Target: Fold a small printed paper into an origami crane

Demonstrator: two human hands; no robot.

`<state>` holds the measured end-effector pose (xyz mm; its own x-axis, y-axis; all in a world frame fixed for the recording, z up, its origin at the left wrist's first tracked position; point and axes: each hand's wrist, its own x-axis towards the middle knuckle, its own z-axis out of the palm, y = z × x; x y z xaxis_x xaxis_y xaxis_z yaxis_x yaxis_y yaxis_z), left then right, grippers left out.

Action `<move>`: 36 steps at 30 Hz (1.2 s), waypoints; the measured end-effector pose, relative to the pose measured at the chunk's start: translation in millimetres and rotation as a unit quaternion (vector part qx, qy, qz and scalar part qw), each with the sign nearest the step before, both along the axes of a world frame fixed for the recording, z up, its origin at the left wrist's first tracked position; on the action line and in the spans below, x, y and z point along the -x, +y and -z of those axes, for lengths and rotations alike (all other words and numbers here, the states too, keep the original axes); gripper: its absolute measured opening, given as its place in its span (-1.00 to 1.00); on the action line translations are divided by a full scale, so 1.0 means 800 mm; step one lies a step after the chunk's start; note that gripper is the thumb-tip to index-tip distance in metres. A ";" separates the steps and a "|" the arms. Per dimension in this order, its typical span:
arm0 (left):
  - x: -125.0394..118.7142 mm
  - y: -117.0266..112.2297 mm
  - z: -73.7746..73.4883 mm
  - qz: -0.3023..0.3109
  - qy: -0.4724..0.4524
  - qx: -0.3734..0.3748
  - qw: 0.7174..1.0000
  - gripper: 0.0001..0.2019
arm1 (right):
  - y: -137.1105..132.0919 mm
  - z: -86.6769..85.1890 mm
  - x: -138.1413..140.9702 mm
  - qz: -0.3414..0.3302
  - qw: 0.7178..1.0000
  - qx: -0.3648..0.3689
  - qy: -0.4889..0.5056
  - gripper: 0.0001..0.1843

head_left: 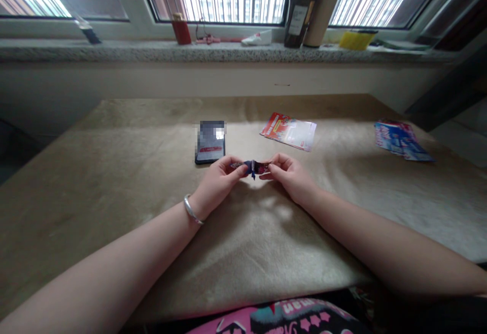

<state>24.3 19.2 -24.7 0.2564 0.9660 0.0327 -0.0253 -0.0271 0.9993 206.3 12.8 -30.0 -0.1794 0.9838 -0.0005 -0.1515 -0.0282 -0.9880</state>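
Over the middle of the table, my left hand (pixel 224 174) and my right hand (pixel 287 174) face each other, thumbs and fingertips pinched. Between them they hold the two ends of a small dark blue, patterned bow-shaped piece (pixel 252 167). It is drawn in at its middle, where a light band and a short blue end hang down. Its exact kind is too small to make out. A silver bangle (pixel 193 209) circles my left wrist. Just beyond my left hand lies a black phone (pixel 210 143), its screen partly blurred.
A red and white printed packet (pixel 291 131) lies beyond my right hand on the tan-covered table (pixel 114 187). Several blue and pink packets (pixel 401 140) lie at the right. The granite sill (pixel 144 54) holds a red container (pixel 181 29), a dark lidded jar (pixel 299 18) and a yellow object (pixel 356 40).
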 end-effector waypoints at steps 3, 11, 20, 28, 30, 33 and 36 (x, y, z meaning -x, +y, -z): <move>-0.001 -0.002 -0.001 0.006 0.030 -0.028 0.999 -0.71 | -0.002 0.002 0.001 0.014 0.996 -0.042 -0.075 -0.75; 0.000 -0.001 0.004 0.013 0.039 -0.055 0.998 -0.74 | -0.007 0.005 0.000 0.011 0.979 -0.093 -0.181 -0.78; -0.001 -0.001 0.000 -0.017 -0.014 -0.002 1.000 -0.70 | -0.002 0.001 -0.002 -0.009 0.998 0.019 -0.064 -0.64; -0.001 -0.003 -0.003 0.001 0.102 -0.070 0.992 -0.71 | 0.001 0.003 0.001 0.011 0.997 0.004 -0.082 -0.71; 0.000 -0.003 -0.004 0.004 0.103 -0.077 0.992 -0.73 | 0.000 0.002 0.002 0.015 0.995 0.004 -0.095 -0.73; 0.001 -0.003 -0.006 0.016 0.099 -0.065 0.993 -0.73 | -0.001 -0.001 0.003 0.007 0.993 0.005 -0.116 -0.75; 0.002 -0.002 -0.007 0.031 0.075 -0.044 0.996 -0.72 | 0.000 -0.003 0.001 -0.004 0.993 0.011 -0.115 -0.73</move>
